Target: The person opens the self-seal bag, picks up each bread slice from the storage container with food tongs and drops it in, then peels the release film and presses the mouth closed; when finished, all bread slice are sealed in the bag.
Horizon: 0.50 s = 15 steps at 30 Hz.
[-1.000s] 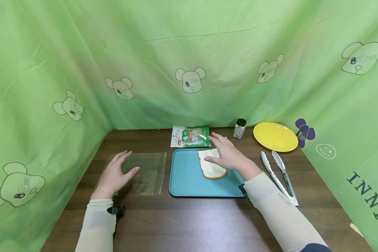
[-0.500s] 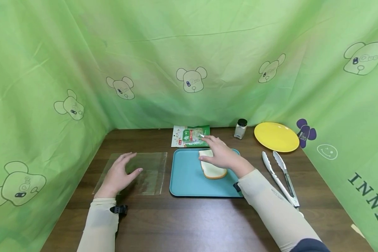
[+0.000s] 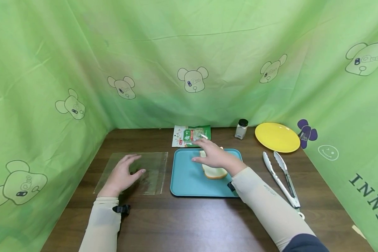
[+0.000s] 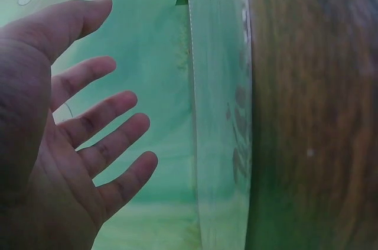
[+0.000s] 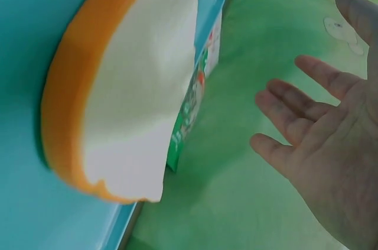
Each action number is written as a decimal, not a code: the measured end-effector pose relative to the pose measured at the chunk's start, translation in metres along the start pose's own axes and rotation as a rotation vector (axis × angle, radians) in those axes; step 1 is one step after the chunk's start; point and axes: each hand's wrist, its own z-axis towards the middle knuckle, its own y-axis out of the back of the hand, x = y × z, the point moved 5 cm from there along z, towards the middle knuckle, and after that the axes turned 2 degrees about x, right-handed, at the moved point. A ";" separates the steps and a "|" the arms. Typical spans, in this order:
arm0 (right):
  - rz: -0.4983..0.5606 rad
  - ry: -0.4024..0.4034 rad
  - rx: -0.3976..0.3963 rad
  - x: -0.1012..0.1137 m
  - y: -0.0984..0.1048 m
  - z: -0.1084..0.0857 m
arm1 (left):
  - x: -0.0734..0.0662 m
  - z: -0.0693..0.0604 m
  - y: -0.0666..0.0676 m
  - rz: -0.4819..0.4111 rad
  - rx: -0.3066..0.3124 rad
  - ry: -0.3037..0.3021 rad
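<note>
My left hand point(image 3: 121, 176) is held over a clear plastic sheet or bag point(image 3: 152, 169) lying on the left of the table; its fingers are spread and nothing is in them. In the left wrist view the same hand point(image 4: 88, 126) shows a bare palm. Above a blue tray point(image 3: 189, 182) hovers my right hand point(image 3: 215, 155), hiding part of a slice of bread point(image 3: 215, 172) with a brown crust. Seen from the right wrist, the bread point(image 5: 136, 96) lies on the tray, apart from the loosely spread fingers point(image 5: 274, 108).
Behind the tray lies a green and white food packet point(image 3: 189, 136). A small jar with a black lid point(image 3: 241, 129) stands at the back, left of a yellow plate point(image 3: 277, 137). Metal tongs point(image 3: 281, 180) lie to the right. Green curtains point(image 3: 151, 70) enclose the wooden table point(image 3: 163, 224).
My right hand has moved left over the bread and tray. My left hand has shifted slightly right above the clear plastic. The objects stay in place.
</note>
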 end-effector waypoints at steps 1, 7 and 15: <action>0.000 0.009 0.005 0.003 -0.001 0.002 | 0.000 0.000 -0.001 -0.001 0.003 0.003; -0.005 0.047 0.041 0.015 -0.013 0.010 | 0.001 -0.001 -0.003 0.001 0.026 0.027; -0.039 0.113 0.059 0.031 -0.027 0.018 | -0.003 0.001 -0.005 -0.006 0.041 0.025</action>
